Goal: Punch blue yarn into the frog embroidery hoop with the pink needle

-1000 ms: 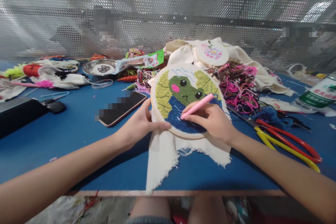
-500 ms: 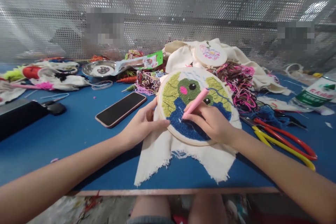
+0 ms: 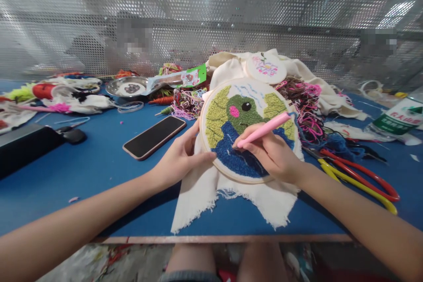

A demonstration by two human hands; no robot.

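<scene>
A round embroidery hoop (image 3: 220,110) stands tilted on the blue table (image 3: 99,172), stretched with cream cloth (image 3: 201,194) showing a green frog, yellow-green leaves and dark blue yarn. My left hand (image 3: 180,156) grips the hoop's left rim, thumb on the front edge. My right hand (image 3: 274,154) pinches a pink punch needle pen (image 3: 264,128), its tip resting on the blue yarn area. Blue yarn runs from the pen's rear toward the right.
A phone (image 3: 154,137) lies left of the hoop. Red and yellow handled scissors (image 3: 360,180) lie at the right. Behind are tangled yarn (image 3: 304,101), a smaller hoop (image 3: 266,68) on cloth, a metal dish (image 3: 127,87) and a perforated metal wall.
The hoop has shifted right and tilted more upright, its cloth spreading on the table. The pink pen has swung flatter, its rear end now pointing right.
</scene>
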